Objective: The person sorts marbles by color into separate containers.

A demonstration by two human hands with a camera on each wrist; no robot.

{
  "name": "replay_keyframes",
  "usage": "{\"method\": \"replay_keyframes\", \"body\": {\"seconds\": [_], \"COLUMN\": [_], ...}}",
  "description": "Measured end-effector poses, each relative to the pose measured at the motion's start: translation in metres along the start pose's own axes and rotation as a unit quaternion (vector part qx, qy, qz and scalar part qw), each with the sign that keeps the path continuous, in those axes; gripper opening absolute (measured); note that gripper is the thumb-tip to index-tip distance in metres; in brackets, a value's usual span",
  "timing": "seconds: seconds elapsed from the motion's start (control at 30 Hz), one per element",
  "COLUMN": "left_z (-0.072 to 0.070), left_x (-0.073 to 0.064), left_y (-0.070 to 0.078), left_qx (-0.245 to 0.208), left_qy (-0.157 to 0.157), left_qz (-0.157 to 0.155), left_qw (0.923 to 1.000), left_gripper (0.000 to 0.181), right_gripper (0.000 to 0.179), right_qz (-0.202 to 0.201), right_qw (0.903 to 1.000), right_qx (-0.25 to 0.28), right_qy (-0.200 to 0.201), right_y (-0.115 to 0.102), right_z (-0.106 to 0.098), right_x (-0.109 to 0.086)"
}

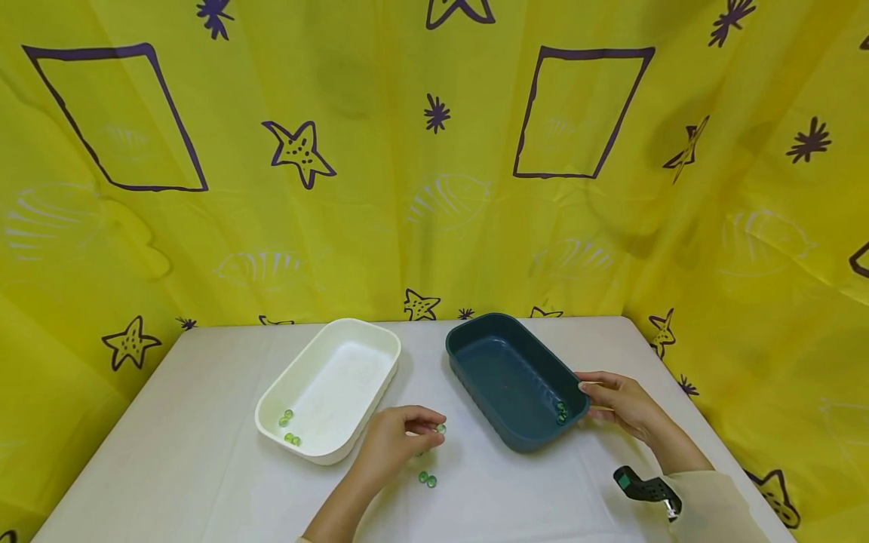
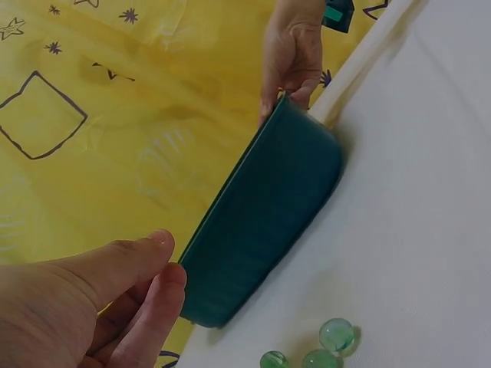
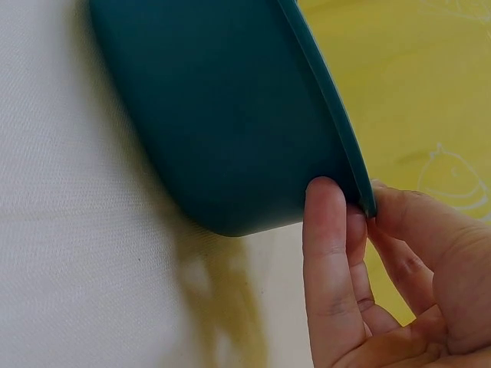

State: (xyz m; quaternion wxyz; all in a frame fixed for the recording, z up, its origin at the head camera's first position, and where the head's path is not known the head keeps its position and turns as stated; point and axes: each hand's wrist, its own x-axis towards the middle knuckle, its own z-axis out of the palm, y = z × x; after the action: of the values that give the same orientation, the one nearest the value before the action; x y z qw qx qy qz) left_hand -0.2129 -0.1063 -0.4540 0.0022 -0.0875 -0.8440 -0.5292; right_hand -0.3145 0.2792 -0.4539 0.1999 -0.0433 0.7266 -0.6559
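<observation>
My left hand (image 1: pixel 402 437) is between the two trays, its thumb and fingers pinching a green glass marble (image 1: pixel 441 428). In the left wrist view the fingertips hide that marble. On the cloth just below this hand lie loose green marbles (image 1: pixel 431 481), also visible as marbles (image 2: pixel 337 334) in the left wrist view. My right hand (image 1: pixel 621 403) grips the near right corner of a dark teal tray (image 1: pixel 502 385); its thumb is at the rim and a finger (image 3: pixel 326 253) lies against the outer wall. Several green marbles (image 1: pixel 560 412) sit in that tray's near right corner.
A white tray (image 1: pixel 339 385) stands to the left, with several yellow-green marbles (image 1: pixel 288 437) at its near end. A white cloth (image 1: pixel 204 437) covers the table. Yellow patterned curtains (image 1: pixel 366 211) close off the back and sides.
</observation>
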Motion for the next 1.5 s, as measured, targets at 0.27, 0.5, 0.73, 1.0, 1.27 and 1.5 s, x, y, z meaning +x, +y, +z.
{"method": "replay_keyframes", "body": {"seconds": [0.27, 0.5, 0.73, 1.0, 1.27, 1.5], "left_z": [0.003, 0.008, 0.014, 0.02, 0.025, 0.032], "left_x": [0.005, 0.012, 0.02, 0.027, 0.033, 0.041], "left_y": [0.008, 0.011, 0.016, 0.019, 0.021, 0.027], "left_qx": [-0.012, -0.004, -0.002, -0.024, -0.042, -0.051], "left_qy": [-0.001, 0.004, 0.01, 0.007, 0.009, 0.002], "left_qz": [0.007, 0.019, 0.021, 0.008, 0.015, 0.006], "left_qw": [0.9999, 0.9998, 0.9997, 0.9997, 0.999, 0.9987], "left_gripper": [0.021, 0.019, 0.018, 0.016, 0.016, 0.015], "right_gripper": [0.021, 0.02, 0.02, 0.019, 0.02, 0.021], "right_qz": [0.001, 0.006, 0.003, 0.001, -0.001, -0.002], "right_qw": [1.0, 1.0, 1.0, 1.0, 1.0, 1.0], "right_qx": [0.005, 0.005, 0.005, -0.003, 0.001, -0.001], "right_qy": [-0.001, 0.002, 0.002, 0.006, 0.005, 0.006], "right_y": [-0.001, -0.002, -0.003, -0.003, -0.002, -0.002], "right_z": [0.001, 0.001, 0.001, 0.002, 0.003, 0.002], "right_x": [-0.001, -0.001, -0.002, -0.002, -0.001, -0.002]}}
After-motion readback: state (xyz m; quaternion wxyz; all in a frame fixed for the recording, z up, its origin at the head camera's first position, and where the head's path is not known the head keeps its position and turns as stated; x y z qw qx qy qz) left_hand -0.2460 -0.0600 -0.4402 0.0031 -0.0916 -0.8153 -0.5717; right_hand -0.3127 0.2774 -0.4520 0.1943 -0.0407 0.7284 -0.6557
